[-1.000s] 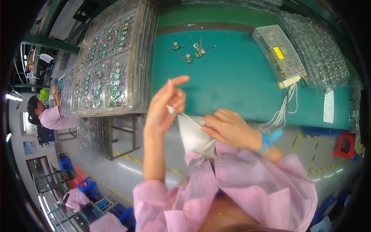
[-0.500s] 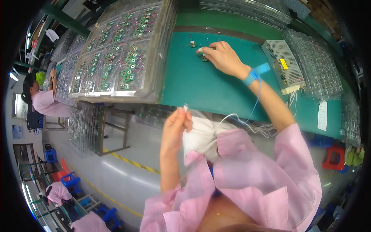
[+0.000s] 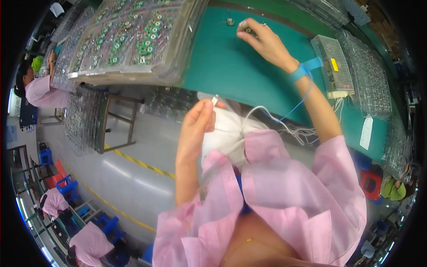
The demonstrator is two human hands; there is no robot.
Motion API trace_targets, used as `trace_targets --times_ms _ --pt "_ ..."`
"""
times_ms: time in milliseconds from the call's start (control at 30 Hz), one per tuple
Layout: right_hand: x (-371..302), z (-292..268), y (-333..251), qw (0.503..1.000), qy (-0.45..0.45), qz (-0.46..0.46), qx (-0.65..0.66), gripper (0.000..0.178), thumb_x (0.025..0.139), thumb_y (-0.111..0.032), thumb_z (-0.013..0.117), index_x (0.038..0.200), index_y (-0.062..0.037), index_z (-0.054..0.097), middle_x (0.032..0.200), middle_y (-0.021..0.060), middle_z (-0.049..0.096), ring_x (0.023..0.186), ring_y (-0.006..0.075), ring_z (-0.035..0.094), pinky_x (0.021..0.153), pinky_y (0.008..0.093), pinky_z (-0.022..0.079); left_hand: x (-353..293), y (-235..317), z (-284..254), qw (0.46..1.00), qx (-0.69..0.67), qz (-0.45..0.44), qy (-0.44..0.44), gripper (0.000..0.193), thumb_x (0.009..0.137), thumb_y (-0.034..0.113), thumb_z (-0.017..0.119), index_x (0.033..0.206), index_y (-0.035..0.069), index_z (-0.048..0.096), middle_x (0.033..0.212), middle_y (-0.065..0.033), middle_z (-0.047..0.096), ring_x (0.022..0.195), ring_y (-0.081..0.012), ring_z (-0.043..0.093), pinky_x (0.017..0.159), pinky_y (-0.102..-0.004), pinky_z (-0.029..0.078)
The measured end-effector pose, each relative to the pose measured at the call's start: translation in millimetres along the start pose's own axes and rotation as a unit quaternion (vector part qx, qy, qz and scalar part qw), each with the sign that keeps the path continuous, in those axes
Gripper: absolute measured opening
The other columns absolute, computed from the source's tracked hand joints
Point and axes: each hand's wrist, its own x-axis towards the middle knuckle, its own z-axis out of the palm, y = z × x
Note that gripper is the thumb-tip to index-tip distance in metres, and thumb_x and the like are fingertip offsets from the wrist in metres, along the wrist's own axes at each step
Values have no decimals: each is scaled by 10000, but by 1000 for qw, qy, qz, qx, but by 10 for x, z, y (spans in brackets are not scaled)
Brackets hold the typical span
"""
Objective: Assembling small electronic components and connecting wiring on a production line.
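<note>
My left hand (image 3: 199, 119) is closed, pinching a small white plug with a bright tip (image 3: 215, 100) between thumb and fingers, just off the bench's front edge. Over the green bench mat (image 3: 218, 66), my right hand (image 3: 266, 43) curls its fingers around a small circuit board (image 3: 249, 31), partly hidden by them. Another small board (image 3: 230, 21) with thin wires lies on the mat to the left of that hand. A blue wrist strap (image 3: 300, 71) with a cord circles my right wrist.
Stacked clear trays of green boards (image 3: 129, 42) rise at the left of the bench. A perforated metal power supply (image 3: 332, 66) stands right, beside more stacked trays (image 3: 367, 75). White cables (image 3: 289, 130) hang along the front edge. Co-workers (image 3: 40, 89) sit at the left.
The whole view has shifted, with the bench now higher in the picture. My right hand has gathered its fingers around the small board. My left hand still pinches the white plug.
</note>
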Motion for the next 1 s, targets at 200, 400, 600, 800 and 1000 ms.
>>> trace_targets --times_ms 200,400,600,800,1000 --pt "-692 -12 -803 796 -104 191 566 169 931 -219 546 936 -50 557 725 30 562 595 82 523 579 194 431 -32 4 127 1000 9 7 7 250 976 235 450 928 25 577 587 45 440 516 -32 274 504 -172 224" --pt "-1132 41 -998 692 -141 244 664 158 934 -216 540 944 -59 553 647 0 517 551 72 473 542 186 387 -62 14 342 998 40 47 -8 206 957 220 490 920 38 578 741 -15 571 537 -33 279 512 -168 229" --pt "-1274 51 -976 671 -142 245 685 147 935 -210 536 943 -65 551 640 -10 499 537 65 431 526 183 358 -99 21 421 998 42 41 -18 186 947 212 509 891 48 575 825 -42 607 547 -33 291 519 -170 239" --pt "-1326 63 -912 678 -147 229 682 157 942 -175 500 1014 -42 539 687 31 522 531 71 400 509 182 339 -111 8 437 999 26 18 -28 195 941 218 518 865 49 577 811 -33 600 552 -34 300 521 -172 240" --pt "-1316 -7 -953 722 -166 233 630 182 945 -178 495 1049 -34 535 727 48 547 548 75 415 524 178 345 -111 17 407 993 90 52 -53 196 933 220 530 863 46 585 804 -22 595 567 -40 311 531 -170 249"
